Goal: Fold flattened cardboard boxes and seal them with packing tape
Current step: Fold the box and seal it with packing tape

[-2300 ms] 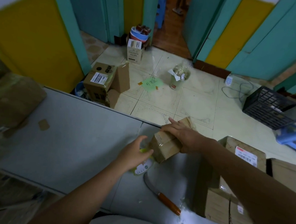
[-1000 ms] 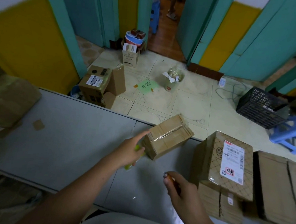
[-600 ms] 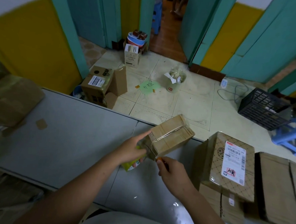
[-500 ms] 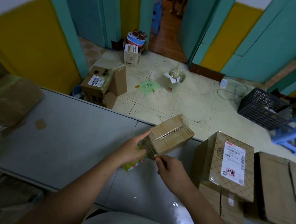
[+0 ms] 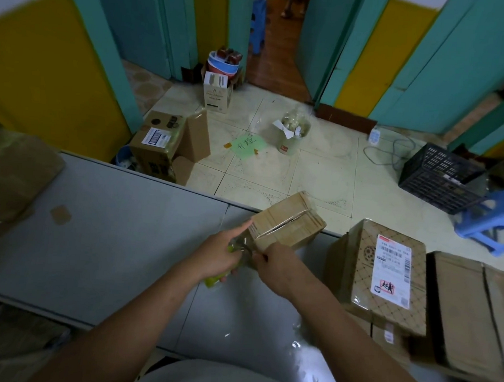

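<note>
A small brown cardboard box (image 5: 287, 222) stands tilted on the grey table (image 5: 110, 226), with clear tape along its top seam. My left hand (image 5: 217, 259) grips a roll of packing tape (image 5: 213, 280) with a green core just left of the box, its forefinger stretched out to the box's near corner. A strip of clear tape runs from the roll to that corner. My right hand (image 5: 278, 269) is curled round a knife, mostly hidden in the fist, and holds it against that strip.
A labelled parcel (image 5: 387, 276) sits on other boxes right of my hands, with flat cardboard (image 5: 473, 316) beyond it. More cardboard (image 5: 13, 173) lies at the table's left end. On the floor are an open box (image 5: 159, 143), a bin (image 5: 292, 134), a black crate (image 5: 440, 178) and a blue stool (image 5: 496, 220).
My right hand left the box, picked the orange-handled knife up from the table and brought it up to the tape between roll and box. The left hand kept the roll beside the box.
</note>
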The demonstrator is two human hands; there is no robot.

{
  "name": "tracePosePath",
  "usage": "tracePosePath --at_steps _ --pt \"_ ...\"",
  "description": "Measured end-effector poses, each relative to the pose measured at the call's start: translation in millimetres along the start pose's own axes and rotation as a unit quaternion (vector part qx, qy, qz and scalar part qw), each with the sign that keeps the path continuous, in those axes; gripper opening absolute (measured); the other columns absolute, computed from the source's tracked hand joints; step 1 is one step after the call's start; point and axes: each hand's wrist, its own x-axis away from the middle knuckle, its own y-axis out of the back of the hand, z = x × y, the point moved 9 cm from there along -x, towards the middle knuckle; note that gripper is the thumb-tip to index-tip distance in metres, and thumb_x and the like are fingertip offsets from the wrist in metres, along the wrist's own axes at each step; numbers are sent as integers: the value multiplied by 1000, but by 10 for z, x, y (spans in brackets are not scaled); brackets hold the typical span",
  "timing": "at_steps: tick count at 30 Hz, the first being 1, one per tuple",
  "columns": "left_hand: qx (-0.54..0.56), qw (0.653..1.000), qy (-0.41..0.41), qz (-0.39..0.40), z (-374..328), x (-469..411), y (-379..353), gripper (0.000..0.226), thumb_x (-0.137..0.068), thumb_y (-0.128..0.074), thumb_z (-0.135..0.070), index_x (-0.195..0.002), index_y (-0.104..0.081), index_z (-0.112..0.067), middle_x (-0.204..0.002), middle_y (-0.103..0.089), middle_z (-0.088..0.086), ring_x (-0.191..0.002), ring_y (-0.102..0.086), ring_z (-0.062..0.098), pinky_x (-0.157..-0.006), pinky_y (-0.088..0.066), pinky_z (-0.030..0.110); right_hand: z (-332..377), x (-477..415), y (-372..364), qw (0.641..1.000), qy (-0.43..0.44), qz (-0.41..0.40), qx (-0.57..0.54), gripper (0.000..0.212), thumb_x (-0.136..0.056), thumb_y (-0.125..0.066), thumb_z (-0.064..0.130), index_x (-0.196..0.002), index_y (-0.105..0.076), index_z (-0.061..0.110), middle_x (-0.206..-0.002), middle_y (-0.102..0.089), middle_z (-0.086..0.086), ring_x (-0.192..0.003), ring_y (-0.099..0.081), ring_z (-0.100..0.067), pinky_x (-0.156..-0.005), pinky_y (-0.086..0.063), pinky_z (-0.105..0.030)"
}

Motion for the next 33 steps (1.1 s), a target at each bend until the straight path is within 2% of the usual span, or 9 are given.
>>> tracePosePath --at_steps 6,9,13,17,20,24,27,31,33 --pt "-20 1000 16 16 2 8 14 89 -96 -52 -8 -148 -26 -76 -88 -73 2 -60 -73 24 -60 -64 43 -351 584 -52 998 16 -40 -37 38 -108 -49 41 -77 -60 23 -64 -61 1 -57 -59 -13 -59 -47 -32" --pt "-21 999 20 26 28 7 19 90 -97 -51 -8 -148 -23 -77 -86 -75 7 -61 -71 23 -65 -64 47 -653 785 -200 997 4 -47 -57 31 -105 -51 44 -86 -65 25 -73 -69 2 -69 -67 -10 -68 -51 -31" --pt "-16 999 28 33 60 5 33 88 -97 -51 -10 -145 -25 -80 -84 -78 13 -63 -66 25 -69 -64 52 -1025 926 -577 1000 2 -25 -16 17 -99 -59 44 -103 -70 31 -92 -72 10 -86 -70 -8 -70 -43 -10" --pt "-19 999 16 46 6 -11 29 87 -100 -53 -8 -150 -25 -73 -92 -77 10 -60 -70 13 -63 -62 40 -1340 831 -975 999 -15 8 50 30 -91 -61 35 -110 -73 14 -110 -64 -13 -100 -67 -36 -86 -39 -21" --pt "-27 997 12 65 13 -43 34 87 -99 -55 -10 -151 -24 -72 -99 -78 14 -69 -75 25 -68 -64 44 -1281 736 -972 996 -4 21 92 33 -91 -57 37 -111 -70 16 -118 -62 -11 -112 -59 -34 -98 -39 -29" --pt "-39 996 -7 81 36 -83 52 86 -100 -58 -15 -147 -23 -77 -113 -76 20 -93 -76 43 -82 -62 62 -607 638 -228 978 122 -165 37 24 -93 -55 36 -106 -71 24 -106 -63 2 -97 -60 -17 -79 -50 -31" --pt "-56 995 -23 82 34 -80 60 87 -99 -59 -17 -148 -21 -77 -125 -73 20 -101 -76 38 -86 -63 60 -99 310 325 949 153 -274 21 31 -95 -60 38 -122 -67 24 -115 -59 4 -107 -52 -15 -87 -45 -32" --pt "-60 994 -38 87 -28 15 33 91 -100 -59 -14 -150 -15 -76 -123 -68 5 -84 -79 24 -57 -60 40 43 -287 255 962 127 -231 75 40 -90 -66 44 -126 -61 27 -120 -53 3 -113 -46 -20 -94 -44 -40" --pt "-158 985 -67 37 -50 86 154 95 -102 -63 -24 -151 -1 -77 -111 -69 -3 -76 -75 19 -55 -56 35 1 -382 178 960 118 -235 99 40 -90 -65 47 -125 -62 28 -120 -53 5 -113 -47 -19 -93 -45 -40"
